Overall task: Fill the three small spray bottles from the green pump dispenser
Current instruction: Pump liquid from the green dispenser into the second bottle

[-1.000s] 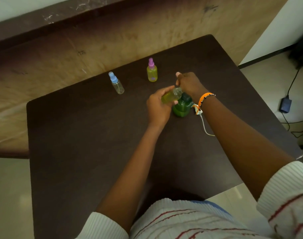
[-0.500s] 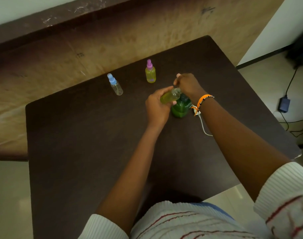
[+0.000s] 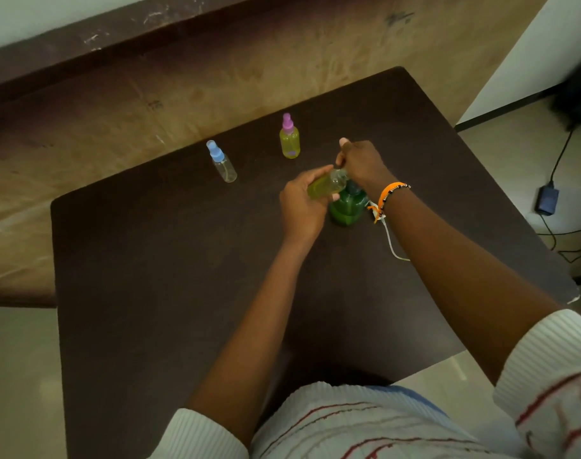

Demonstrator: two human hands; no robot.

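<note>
The green pump dispenser [image 3: 347,208] stands on the dark table [image 3: 156,276], right of centre. My right hand [image 3: 362,162] sits on top of it, fingers curled over the pump head, which is hidden. My left hand [image 3: 300,207] grips a small uncapped spray bottle [image 3: 327,183], tilted with its mouth toward the pump and holding yellow-green liquid. Behind it a pink-capped spray bottle [image 3: 289,142] full of yellow liquid stands upright. Further left stands a blue-capped spray bottle [image 3: 223,165] that looks clear.
A thin white cord [image 3: 393,248] lies on the table beside my right wrist. The table's right edge [image 3: 547,246] drops to a floor with a black adapter [image 3: 546,200] and cables. A worn wooden wall runs behind the table.
</note>
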